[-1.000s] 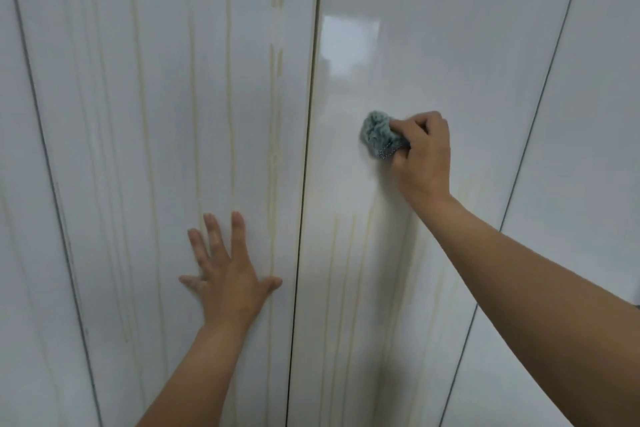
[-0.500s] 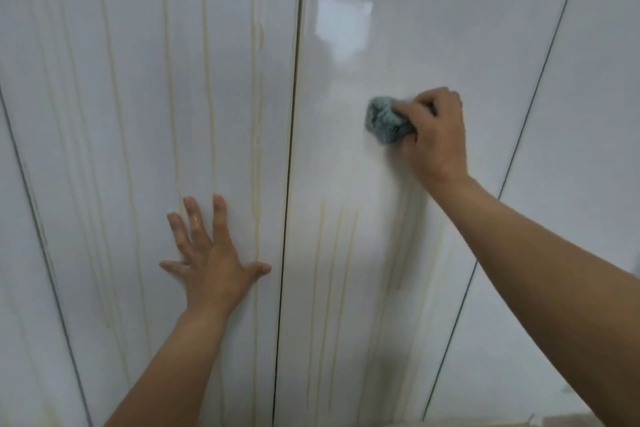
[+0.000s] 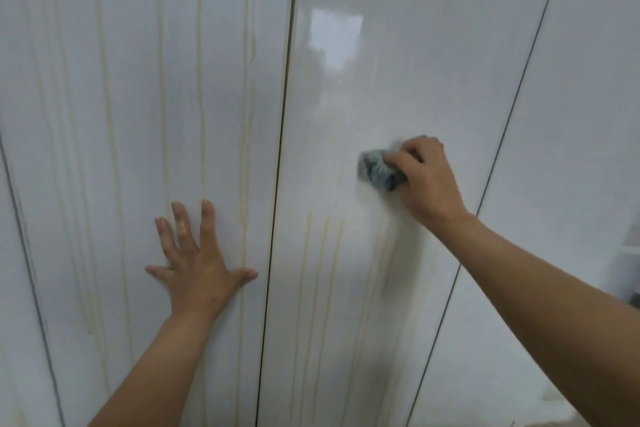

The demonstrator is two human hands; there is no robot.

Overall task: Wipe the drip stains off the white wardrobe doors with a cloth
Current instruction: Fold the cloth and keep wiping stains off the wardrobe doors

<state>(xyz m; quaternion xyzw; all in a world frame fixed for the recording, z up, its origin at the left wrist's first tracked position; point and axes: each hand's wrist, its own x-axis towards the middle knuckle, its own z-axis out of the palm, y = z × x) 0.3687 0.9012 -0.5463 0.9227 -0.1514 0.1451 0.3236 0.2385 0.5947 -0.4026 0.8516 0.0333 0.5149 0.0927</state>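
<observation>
Still yellow-streaked white wardrobe doors point(image 3: 138, 114)

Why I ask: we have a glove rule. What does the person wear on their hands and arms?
Nothing that shows. The left hand and right hand are bare: no gloves, and no ring, watch or bracelet visible. The left forearm and right forearm are bare to the frame's edge, with no sleeve in view.

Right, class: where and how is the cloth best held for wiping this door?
Grip the cloth by its right half, on the side away from the door, coming from the right. It is a bunched wad against the upright door, so only that face is free. The right grip holds it so, leaving its left end bare.
</observation>
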